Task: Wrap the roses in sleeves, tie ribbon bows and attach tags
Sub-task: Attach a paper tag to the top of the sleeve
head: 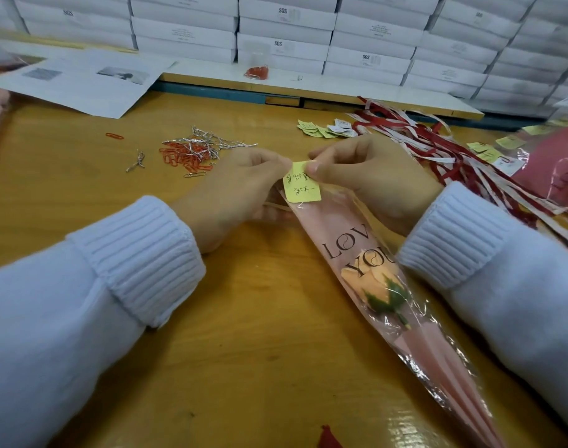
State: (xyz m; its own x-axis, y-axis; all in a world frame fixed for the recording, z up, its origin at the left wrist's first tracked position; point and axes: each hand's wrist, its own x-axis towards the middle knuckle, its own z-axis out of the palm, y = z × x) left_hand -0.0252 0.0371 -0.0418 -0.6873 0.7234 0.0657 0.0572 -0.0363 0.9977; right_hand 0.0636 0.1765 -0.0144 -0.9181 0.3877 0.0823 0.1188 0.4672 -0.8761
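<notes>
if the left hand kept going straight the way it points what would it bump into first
The left hand points rightward and pinches the small yellow handwritten paper tag; going on, it would probably meet the right hand first, whose fingers pinch the same tag's top edge.

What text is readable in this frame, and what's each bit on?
"SGS": on several white boxes; their smaller print is too small to read.
"LOV" over "YOU": on the pink sleeve; the upper word is partly hidden.
Handwriting on the yellow tag: not legible.
Print on the paper sheets and the loose tags: too blurred to read.
</notes>
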